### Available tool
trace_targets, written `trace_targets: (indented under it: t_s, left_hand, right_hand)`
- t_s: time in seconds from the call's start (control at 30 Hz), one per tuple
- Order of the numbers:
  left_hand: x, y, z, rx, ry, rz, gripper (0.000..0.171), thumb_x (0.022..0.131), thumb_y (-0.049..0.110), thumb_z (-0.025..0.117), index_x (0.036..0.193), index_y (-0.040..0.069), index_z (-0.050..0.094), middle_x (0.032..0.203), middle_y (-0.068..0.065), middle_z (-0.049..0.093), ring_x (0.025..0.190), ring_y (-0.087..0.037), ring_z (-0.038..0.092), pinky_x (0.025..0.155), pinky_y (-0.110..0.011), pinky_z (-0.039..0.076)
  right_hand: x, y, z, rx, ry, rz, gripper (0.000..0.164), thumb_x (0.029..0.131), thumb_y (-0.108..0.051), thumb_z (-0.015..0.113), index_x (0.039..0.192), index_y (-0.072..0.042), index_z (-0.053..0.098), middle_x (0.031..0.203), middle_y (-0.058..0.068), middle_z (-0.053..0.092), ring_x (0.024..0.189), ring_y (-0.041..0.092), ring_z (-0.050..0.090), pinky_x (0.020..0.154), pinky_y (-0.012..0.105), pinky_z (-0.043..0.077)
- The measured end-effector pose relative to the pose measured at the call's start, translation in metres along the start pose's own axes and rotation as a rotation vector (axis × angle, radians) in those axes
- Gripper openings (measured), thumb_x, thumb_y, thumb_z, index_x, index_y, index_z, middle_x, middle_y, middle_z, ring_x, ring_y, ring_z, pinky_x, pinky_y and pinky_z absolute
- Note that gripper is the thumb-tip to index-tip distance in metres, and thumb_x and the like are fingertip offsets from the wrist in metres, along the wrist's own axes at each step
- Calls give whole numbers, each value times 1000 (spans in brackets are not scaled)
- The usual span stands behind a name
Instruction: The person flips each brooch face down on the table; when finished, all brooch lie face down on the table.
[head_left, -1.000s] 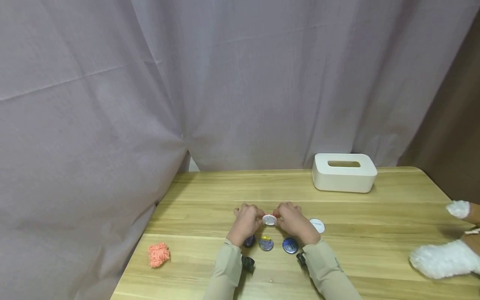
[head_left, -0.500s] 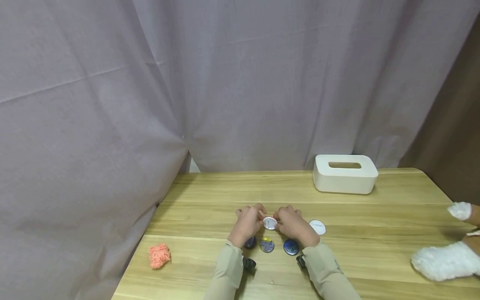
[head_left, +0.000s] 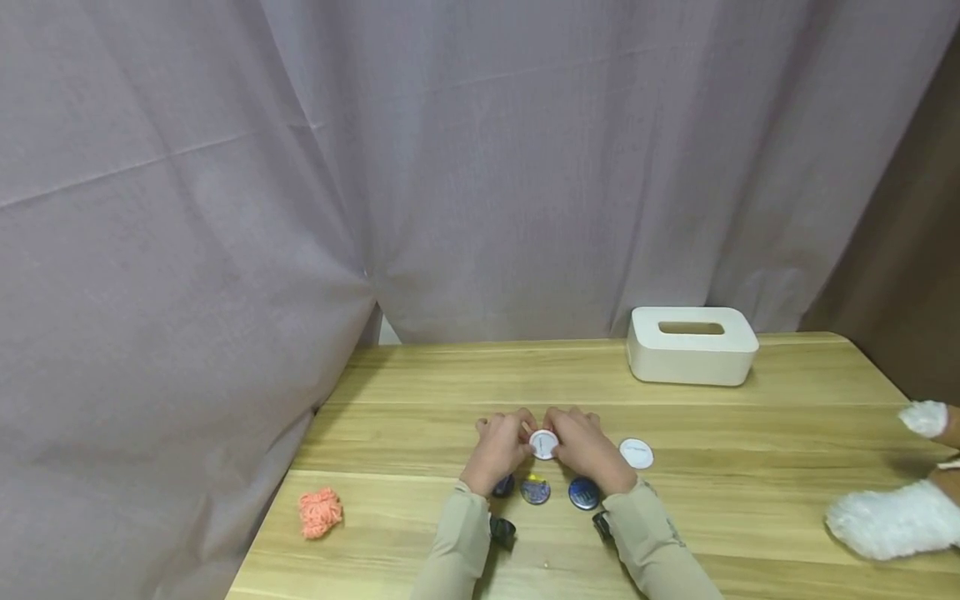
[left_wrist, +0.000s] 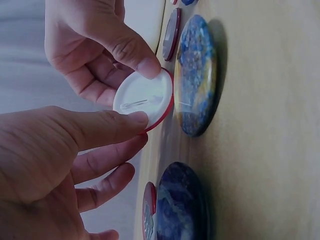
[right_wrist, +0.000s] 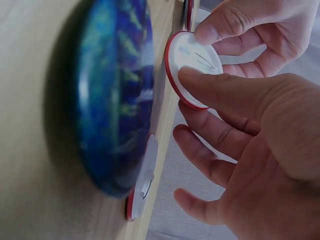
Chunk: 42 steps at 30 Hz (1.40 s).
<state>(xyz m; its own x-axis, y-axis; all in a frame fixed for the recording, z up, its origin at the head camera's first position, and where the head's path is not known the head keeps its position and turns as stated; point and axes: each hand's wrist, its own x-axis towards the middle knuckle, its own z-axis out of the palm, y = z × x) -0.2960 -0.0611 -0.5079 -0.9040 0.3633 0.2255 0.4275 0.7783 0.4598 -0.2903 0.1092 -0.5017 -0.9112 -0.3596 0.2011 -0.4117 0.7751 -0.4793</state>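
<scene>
At lower centre of the head view we see both hands meeting above the tabletop [head_left: 420, 375], pinching one red-rimmed badge [head_left: 543, 444] between them with its white back and pin facing up. The left hand [head_left: 501, 446] grips its left edge with thumb and forefinger; the right hand [head_left: 585, 446] grips the opposite edge. Just below lie three blue badges [head_left: 583, 493]; a white badge [head_left: 636, 453] lies to the right, a white box [head_left: 692, 345] farther back.

Wooden table [head_left: 450, 383] before mauve curtain [head_left: 300, 167]
</scene>
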Motion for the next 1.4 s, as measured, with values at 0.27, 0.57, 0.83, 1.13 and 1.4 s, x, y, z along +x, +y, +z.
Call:
trace_targets:
  t_s: [0.27,0.57,0.83,1.13,1.4]
  left_hand:
    - [0,2,1,5,-21,-34,26,76,7,85,96,14,68,76,6,71,82,-18,61,81,-50,35]
    - [0,2,3,39,-39,-35,28,75,11,87,98,16,72,70,11,66,80,-16,59,84,-55,35]
    - [1,1,5,59,-29,-6,34,73,15,90,103,14,73,66,12,66,77,-13,61,80,-52,36]
    - [0,3,8,66,-78,-43,35,73,17,90,105,12,75,73,9,65,96,-29,60,85,-60,36]
    - [-2,5,6,87,-99,-43,29,77,18,88,102,10,76,117,-12,65,109,-34,52,87,-60,36]
  right_hand:
    - [0,1,1,-9,-4,25,32,69,4,82,89,-9,61,74,-4,58,77,22,51,80,54,37]
    - [0,1,0,-39,-15,32,32,67,4,83,88,-10,64,76,-3,62,79,22,54,80,53,38]
    - [1,0,2,-72,-6,7,29,65,4,83,82,-11,64,76,0,64,77,23,54,76,51,38]
    - [-1,0,2,-82,-24,1,24,69,4,81,82,-7,64,76,4,61,78,26,53,74,54,38]
    - [-2,-7,-1,-108,-76,33,17,76,3,78,86,-5,66,81,7,58,81,28,47,74,51,37]
